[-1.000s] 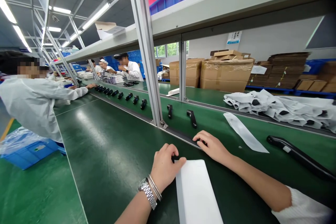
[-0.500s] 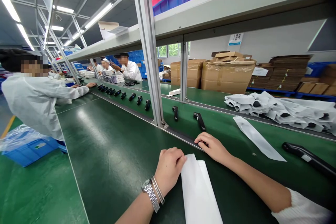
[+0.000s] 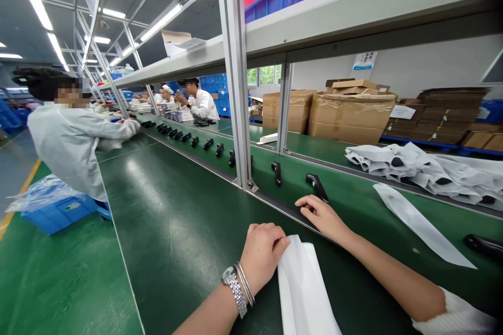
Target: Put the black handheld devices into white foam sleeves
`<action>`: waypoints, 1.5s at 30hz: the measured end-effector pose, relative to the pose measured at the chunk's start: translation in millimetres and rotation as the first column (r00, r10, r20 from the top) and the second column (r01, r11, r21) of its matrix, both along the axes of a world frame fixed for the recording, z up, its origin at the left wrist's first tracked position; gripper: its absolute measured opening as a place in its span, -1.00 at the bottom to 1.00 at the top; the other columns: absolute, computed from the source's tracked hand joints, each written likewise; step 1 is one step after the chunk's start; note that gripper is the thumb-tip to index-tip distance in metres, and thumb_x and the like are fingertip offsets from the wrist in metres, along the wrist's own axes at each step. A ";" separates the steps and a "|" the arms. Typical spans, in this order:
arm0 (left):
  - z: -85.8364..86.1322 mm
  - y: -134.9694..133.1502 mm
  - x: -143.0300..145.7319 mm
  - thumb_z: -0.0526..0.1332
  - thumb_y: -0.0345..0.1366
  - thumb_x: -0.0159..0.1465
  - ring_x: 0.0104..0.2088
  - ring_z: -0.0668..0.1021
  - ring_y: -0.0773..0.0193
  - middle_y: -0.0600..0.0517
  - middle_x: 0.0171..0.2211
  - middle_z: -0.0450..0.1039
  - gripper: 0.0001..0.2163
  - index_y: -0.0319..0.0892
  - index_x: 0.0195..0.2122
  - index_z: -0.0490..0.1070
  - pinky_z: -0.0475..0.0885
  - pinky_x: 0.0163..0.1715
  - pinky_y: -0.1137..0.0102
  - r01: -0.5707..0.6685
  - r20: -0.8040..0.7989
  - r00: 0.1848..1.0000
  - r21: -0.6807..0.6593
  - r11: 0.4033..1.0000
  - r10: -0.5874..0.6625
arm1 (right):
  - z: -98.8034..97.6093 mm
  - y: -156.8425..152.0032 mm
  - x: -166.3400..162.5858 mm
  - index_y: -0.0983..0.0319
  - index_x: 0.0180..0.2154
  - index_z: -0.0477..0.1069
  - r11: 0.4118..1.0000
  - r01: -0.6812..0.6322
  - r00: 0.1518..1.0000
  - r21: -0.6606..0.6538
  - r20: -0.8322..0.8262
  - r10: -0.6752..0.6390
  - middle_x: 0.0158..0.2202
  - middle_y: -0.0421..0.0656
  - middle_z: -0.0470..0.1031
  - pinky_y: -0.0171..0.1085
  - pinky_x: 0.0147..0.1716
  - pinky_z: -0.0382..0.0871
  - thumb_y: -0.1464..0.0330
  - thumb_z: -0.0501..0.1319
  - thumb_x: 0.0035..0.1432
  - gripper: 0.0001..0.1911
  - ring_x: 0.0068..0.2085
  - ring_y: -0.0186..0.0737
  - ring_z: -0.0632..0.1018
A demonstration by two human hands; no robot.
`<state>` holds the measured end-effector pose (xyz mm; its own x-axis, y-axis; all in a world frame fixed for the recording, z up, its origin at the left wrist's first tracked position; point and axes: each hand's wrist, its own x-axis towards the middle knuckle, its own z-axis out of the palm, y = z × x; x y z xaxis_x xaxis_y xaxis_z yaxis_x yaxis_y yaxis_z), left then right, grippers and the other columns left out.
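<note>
My left hand [image 3: 262,252] grips the upper end of a white foam sleeve [image 3: 304,293], which lies creased on the dark green bench. My right hand [image 3: 320,218] rests at the raised belt edge, its fingers over a black plastic handle [image 3: 305,210] that is mostly hidden. Just beyond sit further black handles [image 3: 316,187] on the green belt, in a row running away to the left. A flat foam sleeve [image 3: 420,225] lies to the right, and a long black handle [image 3: 483,246] is cut off by the right edge.
A heap of white foam sleeves [image 3: 420,172] lies at the right. A metal post [image 3: 236,63] and overhead shelf [image 3: 353,21] stand beyond the belt. A co-worker in a white coat [image 3: 74,146] leans over the bench at the left, above a blue crate [image 3: 58,214].
The white sleeve has gone from a flat, closed shape to a creased, opened one under my left hand. The black handles on the belt have shifted right, and the view has turned slightly left.
</note>
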<state>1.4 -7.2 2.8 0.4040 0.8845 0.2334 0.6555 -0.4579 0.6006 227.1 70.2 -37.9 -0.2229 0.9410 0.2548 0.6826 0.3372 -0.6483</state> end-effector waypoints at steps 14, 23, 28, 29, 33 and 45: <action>-1.9 4.0 0.9 0.12 -0.35 0.31 -0.39 0.43 0.35 0.15 -0.49 0.37 -0.80 -0.17 -0.49 0.34 0.20 -0.19 0.35 -0.022 -0.039 0.999 -0.014 1.000 0.021 | 1.3 132.2 -45.6 0.18 0.17 0.11 0.920 0.369 0.922 -0.131 -0.069 -0.380 0.01 0.09 0.37 0.08 -0.08 0.30 0.30 0.25 0.02 -0.32 -0.01 0.19 0.46; -0.6 2.7 1.2 0.05 -0.39 0.33 -0.36 0.45 0.32 0.14 -0.42 0.45 -0.82 -0.15 -0.41 0.35 0.21 -0.13 0.31 0.042 0.061 0.997 0.006 0.999 -0.042 | -0.9 55.4 -15.6 0.07 0.26 -0.18 0.979 0.034 0.801 -0.202 -0.580 -0.148 -0.16 -0.14 0.49 -0.09 -0.20 0.49 0.27 0.19 0.10 -0.22 -0.19 -0.11 0.58; 2.3 -0.3 1.4 0.07 -0.41 0.30 -0.41 0.41 0.34 0.17 -0.48 0.36 -0.90 -0.13 -0.35 0.32 0.23 -0.09 0.31 0.048 0.110 0.993 0.013 0.999 -0.050 | 19.6 -7.7 -14.7 -0.04 0.22 -0.20 0.978 -0.184 0.499 -0.096 -0.866 0.009 -0.21 -0.22 0.48 0.00 -0.12 0.47 0.27 0.44 -0.09 0.02 -0.22 -0.11 0.61; 3.3 -0.9 1.5 0.08 -0.40 0.30 -0.40 0.41 0.34 0.16 -0.48 0.34 -0.90 -0.13 -0.36 0.32 0.23 -0.10 0.32 0.050 0.109 0.993 0.019 0.999 -0.052 | 23.5 -16.2 -15.5 -0.05 0.21 -0.20 0.975 -0.199 0.487 -0.096 -0.873 0.014 -0.22 -0.22 0.47 0.00 -0.14 0.49 0.26 0.45 -0.08 0.02 -0.24 -0.11 0.61; 7.3 -2.5 2.6 0.19 -0.38 0.25 -0.23 0.43 0.28 0.10 -0.33 0.36 -0.93 -0.14 -0.39 0.36 0.23 -0.06 0.30 0.065 0.140 0.987 0.069 0.996 -0.074 | 31.8 -37.2 -21.2 -0.09 0.23 -0.27 0.968 -0.233 0.476 -0.096 -0.879 0.028 -0.17 -0.18 0.45 -0.02 -0.25 0.54 0.25 0.45 -0.06 0.06 -0.28 -0.12 0.62; 9.7 -5.4 2.8 0.27 -0.38 0.19 -0.10 0.40 0.19 0.03 -0.14 0.35 -0.94 -0.11 -0.43 0.46 0.26 0.05 0.24 0.097 0.211 0.972 0.055 0.994 -0.106 | 43.9 -44.1 -26.1 -0.14 0.22 -0.25 0.980 -0.185 0.473 -0.077 -0.881 0.021 -0.13 -0.18 0.40 -0.03 -0.30 0.55 0.25 0.42 -0.03 0.01 -0.31 -0.13 0.61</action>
